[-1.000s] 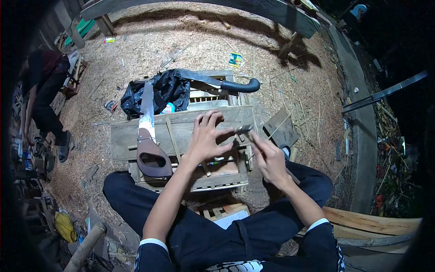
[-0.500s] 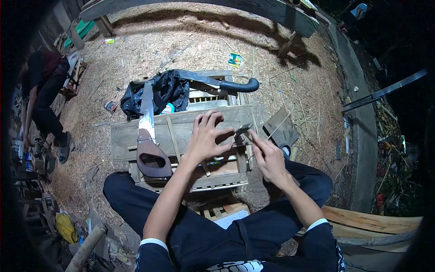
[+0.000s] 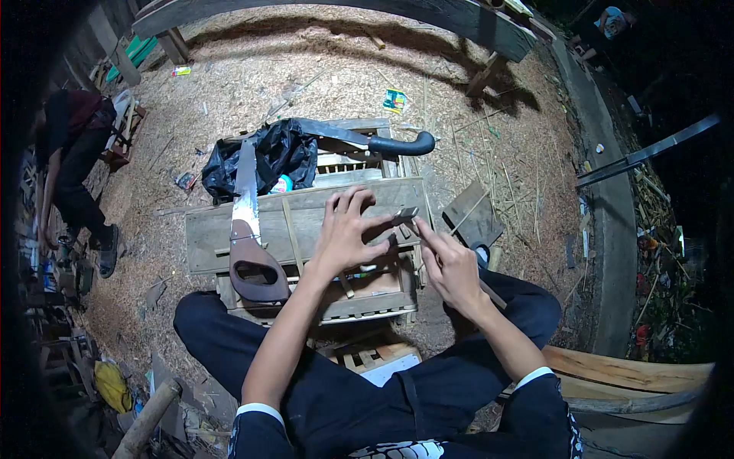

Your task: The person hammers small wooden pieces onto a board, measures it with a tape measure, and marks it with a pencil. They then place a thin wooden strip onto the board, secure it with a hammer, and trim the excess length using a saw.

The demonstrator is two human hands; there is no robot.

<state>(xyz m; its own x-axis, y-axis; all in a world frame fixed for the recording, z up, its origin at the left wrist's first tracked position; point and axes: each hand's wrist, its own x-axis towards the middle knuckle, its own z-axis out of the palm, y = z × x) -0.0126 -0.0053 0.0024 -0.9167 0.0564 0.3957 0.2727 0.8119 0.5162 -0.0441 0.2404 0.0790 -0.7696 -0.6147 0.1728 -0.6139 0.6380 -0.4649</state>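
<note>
My right hand (image 3: 455, 268) is closed round the handle of a hammer, whose dark metal head (image 3: 406, 216) is just beyond my fingertips. Close to that head is my left hand (image 3: 348, 237), its fingers spread over a grey wooden board (image 3: 210, 237). Whether anything small lies between its thumb and forefinger cannot be seen. The board rests across a slatted wooden crate (image 3: 367, 307). On the left part of the board lies a handsaw (image 3: 256, 268) with a brown handle, its blade pointing away from me.
A black plastic bag (image 3: 287, 157) and another tool with a curved dark handle (image 3: 404, 144) lie on the crate's far part. A flat wood piece (image 3: 474, 218) is on the sawdust ground to the right. One person (image 3: 76, 153) bends at the left; another (image 3: 608, 27) is far right.
The hammer head has turned and risen slightly near my left forefinger. My left hand stays almost in place. The far-right person has shifted position.
</note>
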